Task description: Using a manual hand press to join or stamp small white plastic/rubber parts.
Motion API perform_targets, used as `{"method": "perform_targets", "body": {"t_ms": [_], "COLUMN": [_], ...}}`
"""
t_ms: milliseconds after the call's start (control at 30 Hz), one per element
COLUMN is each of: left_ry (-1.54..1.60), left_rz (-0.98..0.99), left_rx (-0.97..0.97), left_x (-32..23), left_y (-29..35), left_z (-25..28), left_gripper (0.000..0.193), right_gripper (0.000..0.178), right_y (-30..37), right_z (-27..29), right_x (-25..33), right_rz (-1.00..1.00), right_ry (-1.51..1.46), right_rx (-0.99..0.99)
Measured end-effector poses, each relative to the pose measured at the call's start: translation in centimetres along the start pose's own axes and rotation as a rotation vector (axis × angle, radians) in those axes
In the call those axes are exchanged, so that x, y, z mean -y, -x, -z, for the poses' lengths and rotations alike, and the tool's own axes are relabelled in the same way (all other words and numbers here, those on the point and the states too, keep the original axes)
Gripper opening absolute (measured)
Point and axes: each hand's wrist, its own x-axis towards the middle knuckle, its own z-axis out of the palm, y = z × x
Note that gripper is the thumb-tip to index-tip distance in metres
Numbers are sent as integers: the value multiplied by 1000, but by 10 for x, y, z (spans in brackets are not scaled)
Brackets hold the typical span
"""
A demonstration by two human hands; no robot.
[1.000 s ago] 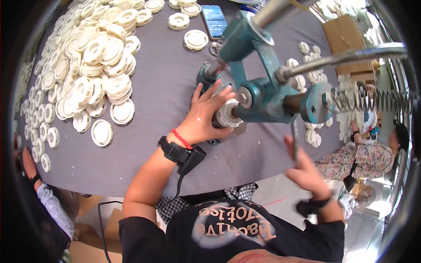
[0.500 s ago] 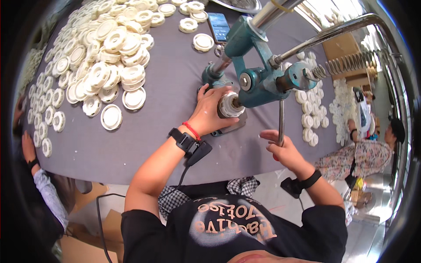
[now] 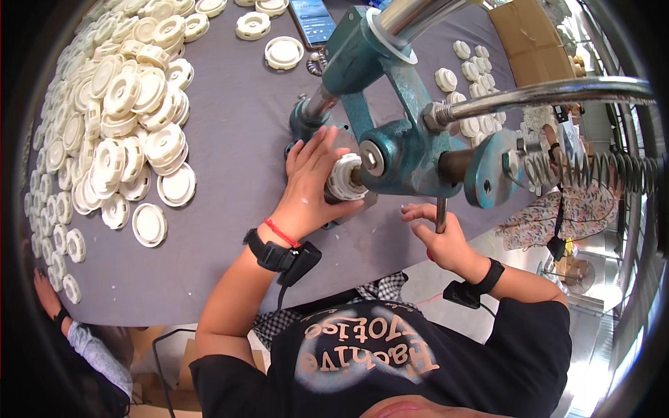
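A teal hand press [image 3: 411, 157] with a steel column stands on the grey-covered table. Under its ram sits a white round plastic cap [image 3: 346, 177], partly hidden by the ram and my fingers. My left hand [image 3: 306, 181] is around the cap's left side, its thumb along the near edge and its fingers reaching toward the press column. On the right, my right hand [image 3: 449, 240] holds the lower end of the press's steel lever [image 3: 441, 212]. Its thumb and forefinger stick out to the left, and the other fingers are mostly hidden.
Left of the press lies a large heap of white plastic caps [image 3: 122, 94], with loose ones around it. A phone [image 3: 313, 22] lies at the back. More caps [image 3: 470, 76] and a cardboard box [image 3: 529, 42] are at the right. Another person's hand [image 3: 47, 292] rests at the left edge.
My view has shifted, so the press looks larger and nearer. Both hands keep their places on the cap and the lever; less of the lever shows below the press.
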Motion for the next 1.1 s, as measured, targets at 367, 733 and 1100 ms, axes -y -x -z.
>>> {"method": "perform_targets", "body": {"t_ms": [367,733,1100], "left_ry": [110,197,39], "left_rz": [7,-3,-22], "left_rx": [69,-24,-25], "left_x": [5,5,6], "left_y": [-6,-1,0], "left_z": [6,5,0], "left_gripper": [72,119,76], "right_gripper": [23,36,26], "right_y": [22,-76,14], "right_z": [35,-51,-39], "right_x": [29,-61,-32], "right_rz": [-334,896,684], "right_ry": [-243,1006,-301], "right_rx": [233,-509,-749]}}
